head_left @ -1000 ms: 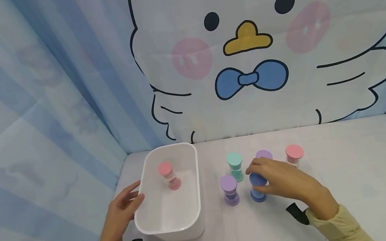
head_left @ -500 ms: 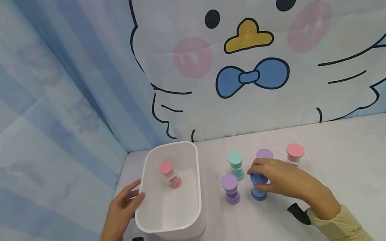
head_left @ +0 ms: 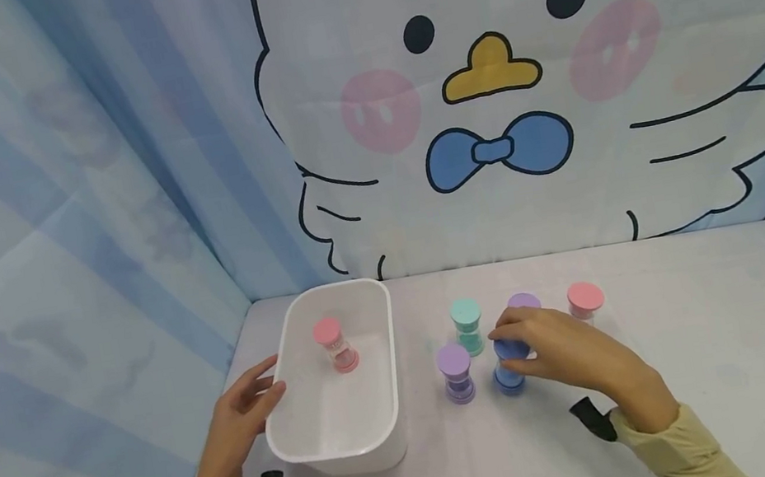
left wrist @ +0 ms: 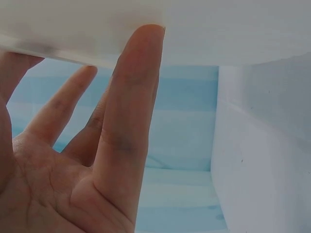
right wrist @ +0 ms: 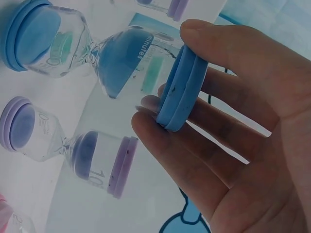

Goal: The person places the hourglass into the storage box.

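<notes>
My right hand pinches the top cap of a blue hourglass between thumb and fingers. Close up in the right wrist view, the blue hourglass has blue sand in clear glass, and a purple hourglass marked 10 is beside it. At the left, my left hand rests against the side of a white bin. The left wrist view shows extended fingers touching the bin wall. Inside the bin stands a pink hourglass.
Left of the blue hourglass are a purple hourglass and a mint green hourglass. Behind my right hand, another purple hourglass and a pink hourglass are partly hidden. A printed curtain hangs at the table's back edge.
The right hand keeps its pinch on the blue hourglass, whose base has shifted very slightly left and back. The left hand stays on the bin.
</notes>
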Action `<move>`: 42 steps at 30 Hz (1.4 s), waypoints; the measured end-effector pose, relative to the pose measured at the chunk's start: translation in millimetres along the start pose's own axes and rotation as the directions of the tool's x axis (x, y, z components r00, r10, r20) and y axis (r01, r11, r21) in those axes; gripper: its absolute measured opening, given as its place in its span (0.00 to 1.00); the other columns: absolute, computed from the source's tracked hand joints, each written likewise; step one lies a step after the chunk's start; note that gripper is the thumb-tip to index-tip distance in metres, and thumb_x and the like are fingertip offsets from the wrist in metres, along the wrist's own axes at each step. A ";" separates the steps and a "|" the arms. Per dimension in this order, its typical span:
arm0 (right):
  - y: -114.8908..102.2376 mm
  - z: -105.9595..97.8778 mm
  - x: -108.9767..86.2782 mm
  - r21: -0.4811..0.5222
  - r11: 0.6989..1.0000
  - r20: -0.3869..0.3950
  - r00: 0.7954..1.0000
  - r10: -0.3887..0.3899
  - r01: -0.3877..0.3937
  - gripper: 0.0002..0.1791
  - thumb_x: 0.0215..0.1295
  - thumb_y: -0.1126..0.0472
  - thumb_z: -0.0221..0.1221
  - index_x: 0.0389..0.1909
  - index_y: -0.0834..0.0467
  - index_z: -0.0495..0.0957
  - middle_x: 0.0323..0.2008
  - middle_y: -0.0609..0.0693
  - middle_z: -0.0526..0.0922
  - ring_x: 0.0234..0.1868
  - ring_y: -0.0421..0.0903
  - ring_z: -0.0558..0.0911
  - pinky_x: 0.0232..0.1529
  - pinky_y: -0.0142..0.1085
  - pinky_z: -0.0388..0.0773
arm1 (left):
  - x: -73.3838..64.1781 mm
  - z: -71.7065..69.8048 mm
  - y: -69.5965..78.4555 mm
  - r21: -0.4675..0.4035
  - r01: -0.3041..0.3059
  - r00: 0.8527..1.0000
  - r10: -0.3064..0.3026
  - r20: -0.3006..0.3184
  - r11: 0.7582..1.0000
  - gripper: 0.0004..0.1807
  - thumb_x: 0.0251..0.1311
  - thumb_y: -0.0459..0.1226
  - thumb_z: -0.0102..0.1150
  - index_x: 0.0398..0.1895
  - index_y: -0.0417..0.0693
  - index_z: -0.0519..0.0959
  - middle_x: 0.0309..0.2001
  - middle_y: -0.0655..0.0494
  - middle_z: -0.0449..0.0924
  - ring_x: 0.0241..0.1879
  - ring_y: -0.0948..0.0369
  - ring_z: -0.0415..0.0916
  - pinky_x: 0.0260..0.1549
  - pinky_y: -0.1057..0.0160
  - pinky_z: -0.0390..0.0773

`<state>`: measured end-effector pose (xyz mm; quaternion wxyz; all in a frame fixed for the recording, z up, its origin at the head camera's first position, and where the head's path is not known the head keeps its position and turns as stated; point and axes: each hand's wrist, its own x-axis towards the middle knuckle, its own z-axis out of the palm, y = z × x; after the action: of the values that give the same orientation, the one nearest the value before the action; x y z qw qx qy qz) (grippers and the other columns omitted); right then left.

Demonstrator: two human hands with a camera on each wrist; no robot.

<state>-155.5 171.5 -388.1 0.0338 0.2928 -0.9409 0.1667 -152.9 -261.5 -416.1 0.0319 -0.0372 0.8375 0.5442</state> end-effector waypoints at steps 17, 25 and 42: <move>-4.9 -24.7 0.4 -0.034 0.997 -0.085 0.994 -0.068 0.065 0.20 0.57 0.56 0.72 0.49 0.60 0.85 0.46 0.49 0.83 0.44 0.44 0.84 0.43 0.37 0.84 | 3.4 4.3 1.2 0.006 0.005 1.000 -0.005 0.000 1.000 0.30 0.66 0.50 0.61 0.70 0.56 0.70 0.60 0.43 0.76 0.46 0.61 0.81 0.37 0.61 0.84; -9.6 -39.3 5.4 -0.017 0.992 -0.145 0.981 -0.127 0.126 0.18 0.59 0.58 0.70 0.49 0.60 0.84 0.45 0.48 0.83 0.42 0.42 0.83 0.42 0.36 0.83 | 3.4 6.3 2.7 0.006 0.001 1.000 -0.001 0.008 1.000 0.30 0.66 0.50 0.61 0.70 0.56 0.70 0.60 0.42 0.75 0.46 0.62 0.81 0.37 0.61 0.84; -25.7 -61.6 23.6 -0.013 0.991 -0.206 0.970 -0.132 0.133 0.20 0.57 0.58 0.72 0.50 0.60 0.84 0.46 0.49 0.83 0.43 0.43 0.84 0.45 0.37 0.84 | 0.7 -0.2 -0.1 -0.025 -0.018 1.000 0.018 0.011 1.000 0.29 0.67 0.48 0.60 0.70 0.53 0.70 0.60 0.40 0.75 0.43 0.65 0.82 0.37 0.61 0.84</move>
<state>-162.6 159.5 -318.7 0.1422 0.3361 -0.9106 0.1942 -153.6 -261.7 -416.2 0.0315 -0.0270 0.8307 0.5551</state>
